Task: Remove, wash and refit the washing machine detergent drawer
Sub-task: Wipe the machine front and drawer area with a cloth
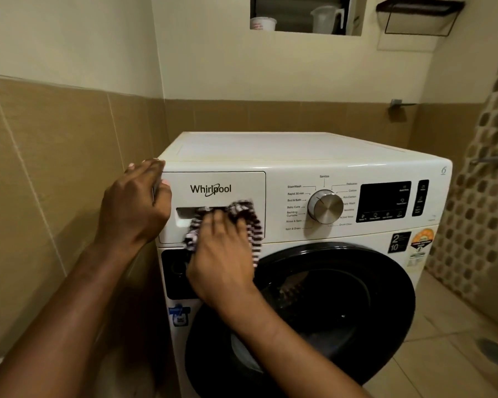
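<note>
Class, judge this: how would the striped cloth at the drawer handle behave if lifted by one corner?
Probably floppy: the striped cloth drapes in folds under the right hand. Likely light: it looks thin where it hangs over the drawer front.

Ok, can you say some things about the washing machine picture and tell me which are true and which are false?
1. The detergent drawer sits in the washing machine. True.
2. The right hand presses a striped cloth on the drawer. True.
3. The left hand is turning the dial. False: it grips the machine's top left corner.
4. The cloth is plain red. False: it has dark and white stripes.
5. A jug stands in the wall niche. True.
</note>
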